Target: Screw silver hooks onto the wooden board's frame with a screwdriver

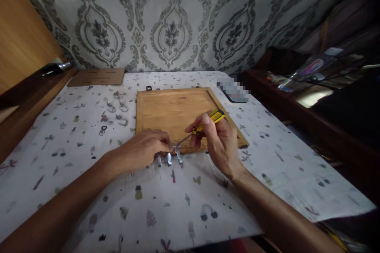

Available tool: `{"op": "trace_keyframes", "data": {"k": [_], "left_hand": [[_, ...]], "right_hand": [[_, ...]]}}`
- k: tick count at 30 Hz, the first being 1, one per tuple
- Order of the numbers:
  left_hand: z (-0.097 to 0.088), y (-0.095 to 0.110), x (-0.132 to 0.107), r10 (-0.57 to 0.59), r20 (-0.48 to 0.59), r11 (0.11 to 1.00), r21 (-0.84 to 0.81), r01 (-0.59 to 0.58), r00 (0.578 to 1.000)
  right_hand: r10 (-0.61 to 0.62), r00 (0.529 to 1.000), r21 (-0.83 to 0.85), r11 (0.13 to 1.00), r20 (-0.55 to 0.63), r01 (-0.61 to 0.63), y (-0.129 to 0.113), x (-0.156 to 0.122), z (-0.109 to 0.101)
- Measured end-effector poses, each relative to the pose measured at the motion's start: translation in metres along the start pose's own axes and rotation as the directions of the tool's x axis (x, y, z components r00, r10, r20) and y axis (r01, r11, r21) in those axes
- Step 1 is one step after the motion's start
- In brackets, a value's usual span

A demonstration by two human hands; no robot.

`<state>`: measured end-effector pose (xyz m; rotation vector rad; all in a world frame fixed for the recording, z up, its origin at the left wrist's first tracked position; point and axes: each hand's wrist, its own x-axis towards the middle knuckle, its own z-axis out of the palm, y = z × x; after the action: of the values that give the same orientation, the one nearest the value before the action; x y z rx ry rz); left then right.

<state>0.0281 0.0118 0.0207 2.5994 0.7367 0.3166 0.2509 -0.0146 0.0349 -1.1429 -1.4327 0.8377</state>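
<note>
I record my right hand [218, 142] clamped on a yellow-handled screwdriver [212, 118], its tip angled down toward 8 o'clock onto the metal fittings [169, 160]. These lie at the 6 o'clock edge of the wooden board [175, 110] on the tabletop [89, 134]. My left hand [142, 150], fingers together, presses on the fittings from 9 o'clock. In my judgement a screw is being worked. The next move calls for a seated tip and a steady hold.

Single view, recorded from the head. The table [74, 126] is viewed forward and downward at close range; left hand [142, 149] and right hand [221, 142] are framed centrally; the patterned wall [172, 27] is faced beyond.
</note>
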Motion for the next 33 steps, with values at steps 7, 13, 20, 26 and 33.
{"op": "trace_keyframes", "data": {"k": [7, 13, 20, 26, 33], "left_hand": [[0.000, 0.001, 0.000, -0.007, 0.002, 1.000, -0.026, 0.007, 1.000], [-0.001, 0.002, 0.000, -0.011, -0.006, 1.000, -0.020, 0.011, 1.000], [-0.001, 0.002, 0.000, -0.001, -0.003, 1.000, -0.005, 0.001, 1.000], [-0.002, 0.002, 0.000, 0.004, -0.002, 1.000, 0.000, -0.004, 1.000], [-0.001, 0.002, 0.000, -0.006, 0.001, 1.000, 0.001, 0.006, 1.000]], "right_hand": [[-0.004, 1.000, -0.033, 0.999, 0.007, 0.004, 0.001, 0.000, 0.000], [-0.025, 0.999, -0.052, 0.998, 0.030, 0.027, -0.004, 0.001, 0.001], [-0.072, 0.995, -0.074, 0.994, 0.062, 0.077, -0.007, -0.003, -0.001], [-0.097, 0.994, -0.079, 0.992, 0.054, 0.101, -0.010, -0.006, -0.001], [-0.133, 0.991, -0.074, 0.988, -0.009, 0.132, -0.010, -0.006, -0.002]]}}
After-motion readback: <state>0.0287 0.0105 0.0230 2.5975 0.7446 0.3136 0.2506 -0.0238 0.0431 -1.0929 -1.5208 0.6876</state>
